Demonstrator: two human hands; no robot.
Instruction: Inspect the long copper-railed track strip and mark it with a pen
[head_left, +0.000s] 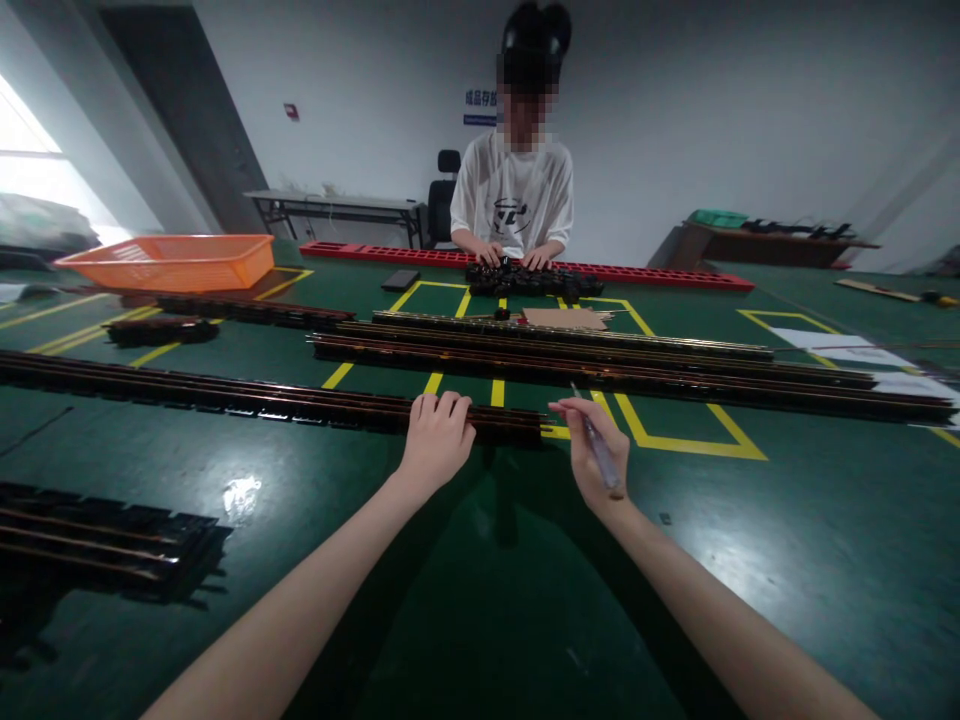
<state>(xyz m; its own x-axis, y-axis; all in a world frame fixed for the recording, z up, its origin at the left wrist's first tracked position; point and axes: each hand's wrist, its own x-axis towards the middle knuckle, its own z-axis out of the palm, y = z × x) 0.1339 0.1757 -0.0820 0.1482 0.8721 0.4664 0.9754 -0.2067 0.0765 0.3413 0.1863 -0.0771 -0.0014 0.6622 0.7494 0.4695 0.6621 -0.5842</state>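
My left hand (pixel 437 437) rests with curled fingers on the right end of a long dark rail (pixel 247 395) that lies across the green surface. My right hand (pixel 589 450) is closed around a thin pen-like tool (pixel 598 445), its tip pointing toward the rail's end near a yellow floor line. Two more long dark rails (pixel 600 365) lie side by side just beyond my hands.
A person in a white shirt (pixel 515 195) across the surface handles small black parts (pixel 525 280) beside a red strip (pixel 645 272). An orange basket (pixel 172 262) stands at far left. A stack of rails (pixel 97 545) lies near left. Cardboard (pixel 564 318) lies mid-surface.
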